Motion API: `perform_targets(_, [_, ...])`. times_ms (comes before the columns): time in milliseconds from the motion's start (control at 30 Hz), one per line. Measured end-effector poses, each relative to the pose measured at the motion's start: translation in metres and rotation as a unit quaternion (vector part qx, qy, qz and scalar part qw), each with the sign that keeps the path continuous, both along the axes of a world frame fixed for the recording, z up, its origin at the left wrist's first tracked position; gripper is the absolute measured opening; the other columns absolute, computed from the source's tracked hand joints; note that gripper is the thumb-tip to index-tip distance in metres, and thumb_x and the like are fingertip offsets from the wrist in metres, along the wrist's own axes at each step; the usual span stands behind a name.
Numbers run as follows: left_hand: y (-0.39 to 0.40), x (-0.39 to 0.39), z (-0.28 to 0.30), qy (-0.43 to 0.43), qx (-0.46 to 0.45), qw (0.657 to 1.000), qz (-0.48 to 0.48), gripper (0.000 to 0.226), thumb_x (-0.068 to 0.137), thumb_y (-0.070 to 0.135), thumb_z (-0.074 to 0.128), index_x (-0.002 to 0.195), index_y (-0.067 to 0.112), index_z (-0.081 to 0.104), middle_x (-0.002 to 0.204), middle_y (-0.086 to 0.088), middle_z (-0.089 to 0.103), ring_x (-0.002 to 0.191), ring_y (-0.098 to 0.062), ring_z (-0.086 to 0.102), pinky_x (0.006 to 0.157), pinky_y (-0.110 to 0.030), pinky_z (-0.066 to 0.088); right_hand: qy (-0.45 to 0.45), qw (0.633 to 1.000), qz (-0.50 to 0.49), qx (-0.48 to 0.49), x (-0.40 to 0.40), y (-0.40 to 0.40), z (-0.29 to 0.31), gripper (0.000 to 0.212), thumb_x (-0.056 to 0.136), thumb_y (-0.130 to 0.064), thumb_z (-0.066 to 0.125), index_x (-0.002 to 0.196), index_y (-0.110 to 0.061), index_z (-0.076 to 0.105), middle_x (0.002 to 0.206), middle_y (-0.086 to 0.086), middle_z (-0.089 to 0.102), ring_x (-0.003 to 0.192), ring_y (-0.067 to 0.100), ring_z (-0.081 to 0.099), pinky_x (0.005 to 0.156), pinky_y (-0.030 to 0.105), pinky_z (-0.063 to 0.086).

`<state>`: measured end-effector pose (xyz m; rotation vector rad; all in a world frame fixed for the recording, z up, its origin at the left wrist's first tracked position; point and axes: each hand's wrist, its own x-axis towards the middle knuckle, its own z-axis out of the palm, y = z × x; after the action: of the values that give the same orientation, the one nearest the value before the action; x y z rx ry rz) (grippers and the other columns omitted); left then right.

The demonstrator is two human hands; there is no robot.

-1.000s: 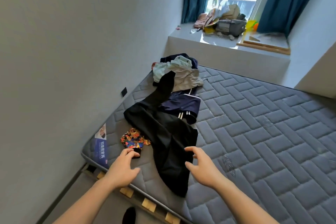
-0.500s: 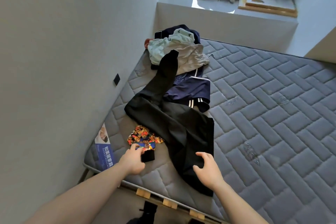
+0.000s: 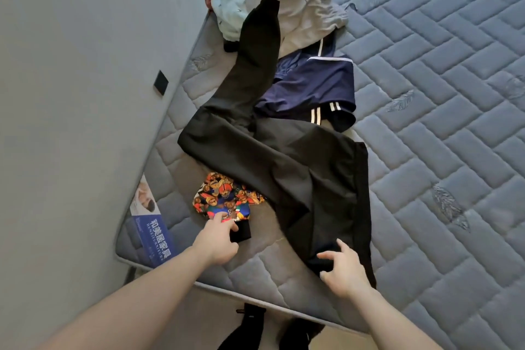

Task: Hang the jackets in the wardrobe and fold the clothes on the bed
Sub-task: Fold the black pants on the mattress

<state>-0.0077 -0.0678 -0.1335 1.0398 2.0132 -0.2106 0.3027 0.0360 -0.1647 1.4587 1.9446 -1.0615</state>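
At twelve o'clock from my hands, the trousers [image 3: 287, 167] are plain black. At ten o'clock, the small garment [image 3: 224, 202] carries a red, orange and blue bear print. The shorts [image 3: 315, 88] are navy with white stripes; the mattress [image 3: 443, 128] is grey-blue, quilted in a brick pattern.

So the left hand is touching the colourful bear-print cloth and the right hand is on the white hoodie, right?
Not quite. The left hand is at the colourful bear-print cloth, but the right hand rests on the long black trousers, not the white hoodie. That hoodie lies in the pile at the far end of the grey quilted mattress, as the head view shows.
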Motion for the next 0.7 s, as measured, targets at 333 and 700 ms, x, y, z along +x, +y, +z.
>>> perform_targets(333, [-0.001, -0.001, -0.067, 0.004, -0.131, 0.989, -0.063, 0.078, 0.089, 0.029, 0.056, 0.161, 0.016, 0.028, 0.172, -0.002, 0.007, 0.157, -0.030, 0.006, 0.124, -0.046, 0.025, -0.041, 0.997, 0.055, 0.023, -0.016, -0.022, -0.076, 0.060, 0.098, -0.042, 0.065, 0.154, -0.031, 0.046, 0.170, -0.004, 0.017, 0.156, 0.021, 0.021, 0.123, 0.048, 0.026])
perform_targets(700, [-0.007, -0.048, 0.046, 0.065, -0.027, 0.996, -0.048, 0.057, 0.090, 0.035, 0.060, 0.142, 0.013, 0.056, 0.153, -0.001, 0.047, 0.135, -0.026, 0.049, 0.111, -0.038, 0.043, 0.328, 0.876, -0.345, 0.078, -0.047, 0.024, 0.106, 0.021, 0.102, -0.014, 0.061, 0.092, -0.032, 0.057, 0.080, -0.006, 0.067, 0.076, 0.010, 0.065, 0.067, 0.020, 0.049])
